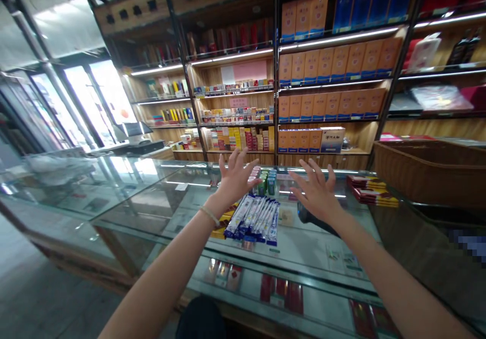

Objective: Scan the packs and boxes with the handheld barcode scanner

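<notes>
My left hand (236,178) hovers over the glass counter with its fingers spread, and nothing is in it. A bracelet (209,215) circles that wrist. Just below the hand lies a row of blue and white stick packets (255,218), partly over yellow packets (219,231). Small green cylinders (262,185) stand behind them, partly hidden by my fingers. My right hand (319,193) is raised to the right of the packets, also spread and holding nothing. Below it sits a dark object (306,214), mostly covered by my forearm, whose kind I cannot make out.
A brown woven basket (429,164) stands at the right of the counter, with red and yellow packets (372,191) beside it. Under the glass (292,250) lie red boxes (281,294). Shelves of orange boxes (334,66) line the back wall. A monitor (132,130) stands at left.
</notes>
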Tool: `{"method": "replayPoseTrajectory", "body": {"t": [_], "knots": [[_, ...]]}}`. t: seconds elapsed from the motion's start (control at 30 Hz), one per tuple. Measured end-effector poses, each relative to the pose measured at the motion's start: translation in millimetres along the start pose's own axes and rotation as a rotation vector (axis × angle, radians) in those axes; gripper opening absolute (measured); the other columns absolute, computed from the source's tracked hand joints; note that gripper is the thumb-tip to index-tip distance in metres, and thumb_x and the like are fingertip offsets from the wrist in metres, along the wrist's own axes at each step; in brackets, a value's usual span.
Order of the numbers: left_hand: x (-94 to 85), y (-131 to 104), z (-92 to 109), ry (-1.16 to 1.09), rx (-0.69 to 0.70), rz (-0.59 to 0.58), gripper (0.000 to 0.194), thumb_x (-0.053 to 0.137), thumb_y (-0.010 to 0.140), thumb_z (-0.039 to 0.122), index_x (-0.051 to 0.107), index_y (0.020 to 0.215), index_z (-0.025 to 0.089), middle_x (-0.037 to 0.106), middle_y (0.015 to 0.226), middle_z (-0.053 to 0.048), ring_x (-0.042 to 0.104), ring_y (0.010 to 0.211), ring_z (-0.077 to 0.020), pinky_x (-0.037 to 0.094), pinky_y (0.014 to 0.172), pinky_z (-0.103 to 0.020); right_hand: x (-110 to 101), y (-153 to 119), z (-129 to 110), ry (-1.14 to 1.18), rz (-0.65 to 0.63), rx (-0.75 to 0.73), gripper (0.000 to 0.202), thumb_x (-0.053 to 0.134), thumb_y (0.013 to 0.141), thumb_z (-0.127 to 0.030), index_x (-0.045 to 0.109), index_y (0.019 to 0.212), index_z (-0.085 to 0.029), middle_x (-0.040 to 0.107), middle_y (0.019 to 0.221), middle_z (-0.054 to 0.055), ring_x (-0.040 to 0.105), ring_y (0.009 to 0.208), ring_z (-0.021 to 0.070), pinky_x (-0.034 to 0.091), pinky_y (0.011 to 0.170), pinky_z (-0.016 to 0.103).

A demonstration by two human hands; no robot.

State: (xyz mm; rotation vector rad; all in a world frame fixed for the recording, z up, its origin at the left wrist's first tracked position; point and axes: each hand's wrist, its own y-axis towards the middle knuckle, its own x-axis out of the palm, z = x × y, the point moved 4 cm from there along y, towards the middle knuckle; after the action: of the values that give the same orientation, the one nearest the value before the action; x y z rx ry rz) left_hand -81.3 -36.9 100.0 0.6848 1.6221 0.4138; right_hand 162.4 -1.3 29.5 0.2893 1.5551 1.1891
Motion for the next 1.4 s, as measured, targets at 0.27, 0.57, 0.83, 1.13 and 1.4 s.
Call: {"method": "replayPoseTrajectory", "body": {"t": [0.27,0.57,0.83,1.13,1.4], "knots": [[-9.7,-41.4,-55.9,0.050,-0.058,-0.049,0.050,0.068,0.090,0.051,0.064,0.138,0.036,0.033,0.168,-0.010,0.024,0.155,-0.0397,0.003,0.122,-0.072,3.6,14.0,-75.0,0.101,-0.019,-0.031,0.045,0.045,0.103,-0.053,0.063,0.138,-0.029,0.041,0.162,0.010,0.025,0.152,0.0313,-0.003,0.123,0.061],[-7.0,-82.9,-102.8,0.091,-0.113,-0.038,0.042,0.068,0.090,0.052,0.069,0.129,0.039,0.036,0.167,-0.009,0.027,0.154,-0.0379,0.004,0.122,-0.071,7.5,16.6,-135.8,0.192,-0.036,-0.078,0.045,0.048,0.102,-0.053,0.064,0.136,-0.029,0.045,0.160,0.011,0.028,0.151,0.0332,-0.005,0.123,0.062],[-3.1,-102.7,-103.7,0.062,-0.123,-0.008,0.041,0.070,0.087,0.051,0.071,0.126,0.038,0.041,0.164,-0.008,0.031,0.152,-0.0391,0.004,0.123,-0.070,27.4,18.7,-137.6,0.173,-0.099,-0.066,0.041,0.053,0.101,-0.050,0.065,0.135,-0.031,0.042,0.162,0.010,0.028,0.151,0.0333,-0.001,0.123,0.064],[7.7,-122.9,-67.3,0.037,-0.098,0.007,0.035,0.069,0.088,0.053,0.074,0.119,0.037,0.045,0.162,-0.007,0.032,0.152,-0.0374,0.001,0.124,-0.069,71.9,26.5,-115.3,0.084,-0.191,-0.112,0.034,0.067,0.095,-0.034,0.068,0.129,-0.037,0.041,0.162,0.008,0.025,0.153,0.0347,0.006,0.121,0.070],[20.0,-142.7,-42.7,-0.046,-0.068,-0.027,0.043,0.072,0.082,0.062,0.074,0.120,0.040,0.047,0.161,-0.006,0.036,0.151,-0.0374,-0.006,0.125,-0.067,92.7,23.0,-114.6,0.078,-0.227,-0.171,0.036,0.063,0.097,-0.024,0.070,0.127,-0.041,0.046,0.159,0.006,0.030,0.151,0.0333,0.013,0.120,0.071]]}}
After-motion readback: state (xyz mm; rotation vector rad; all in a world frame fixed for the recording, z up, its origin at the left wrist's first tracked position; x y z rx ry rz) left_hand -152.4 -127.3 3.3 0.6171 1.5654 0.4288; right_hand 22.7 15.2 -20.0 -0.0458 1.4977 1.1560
